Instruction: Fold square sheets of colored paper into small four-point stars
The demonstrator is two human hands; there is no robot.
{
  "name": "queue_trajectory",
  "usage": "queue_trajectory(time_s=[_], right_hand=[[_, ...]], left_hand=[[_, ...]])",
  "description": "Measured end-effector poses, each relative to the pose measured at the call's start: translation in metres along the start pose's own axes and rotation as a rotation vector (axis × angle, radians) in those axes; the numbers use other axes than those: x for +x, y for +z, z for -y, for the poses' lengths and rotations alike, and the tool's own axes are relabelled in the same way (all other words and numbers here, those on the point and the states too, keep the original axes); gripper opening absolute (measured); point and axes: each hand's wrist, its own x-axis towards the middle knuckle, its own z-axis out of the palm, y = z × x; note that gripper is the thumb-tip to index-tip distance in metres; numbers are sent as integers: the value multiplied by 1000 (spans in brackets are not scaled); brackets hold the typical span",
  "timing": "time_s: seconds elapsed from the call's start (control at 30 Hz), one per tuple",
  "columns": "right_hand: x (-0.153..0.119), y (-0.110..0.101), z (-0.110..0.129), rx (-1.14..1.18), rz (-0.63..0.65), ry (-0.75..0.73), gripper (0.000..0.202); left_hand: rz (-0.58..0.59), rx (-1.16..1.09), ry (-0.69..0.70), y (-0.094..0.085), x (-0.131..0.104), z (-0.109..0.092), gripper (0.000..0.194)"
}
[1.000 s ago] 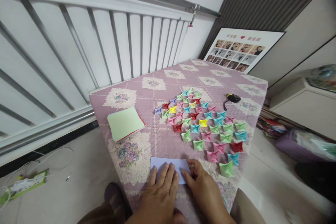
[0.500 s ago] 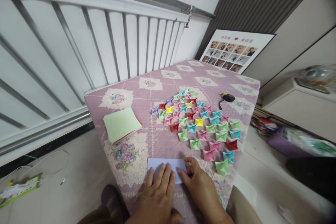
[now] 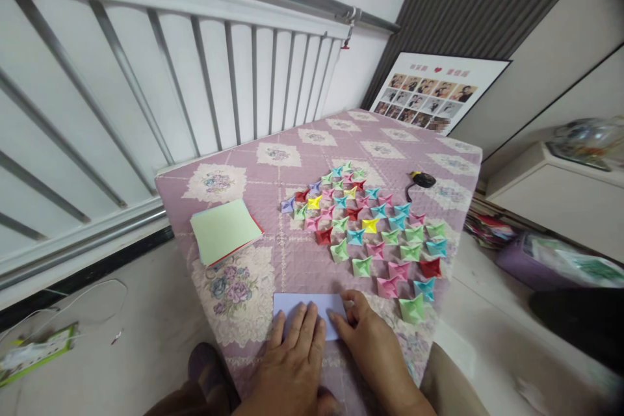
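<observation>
A lilac sheet of paper (image 3: 302, 302), rectangular and looking folded in half, lies flat at the near end of the table. My left hand (image 3: 295, 351) rests on it with fingers stretched out, pressing its lower middle. At the sheet's right end, my right hand (image 3: 368, 338) pinches the edge between thumb and bent fingers. Beyond my hands stand several small folded paper pieces (image 3: 355, 237) in green, pink, blue, red and yellow, set in slanting rows. To the left lies a stack of paper sheets (image 3: 227, 231), pale green on top with red showing beneath.
A pink flowered cloth (image 3: 253, 273) covers the table. A dark object with a yellow band (image 3: 422, 180) lies at its right. Along the left runs a white radiator (image 3: 214, 78); a photo board (image 3: 439, 91) leans at the far end. A purple bin (image 3: 524, 266) stands on the right.
The view has shifted very slightly. Both hands and the lilac paper stay in practically the same place.
</observation>
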Motion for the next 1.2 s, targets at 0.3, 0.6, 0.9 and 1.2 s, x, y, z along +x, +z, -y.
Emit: queue_trajectory(time_s=[0.3, 0.6, 0.9, 1.2], right_hand=[[-5, 0, -9, 11, -276, -288, 21], [-40, 23, -4, 69, -232, -656, 27], [-39, 26, -17, -149, -222, -732, 31], [-49, 26, -3, -490, -178, -723, 52]], left_hand=[[19, -38, -23, -1, -1, -1, 89], [19, -7, 3, -4, -3, -1, 81], [56, -69, 54, -24, -15, 14, 82], [0, -120, 53, -52, -44, 40, 61]])
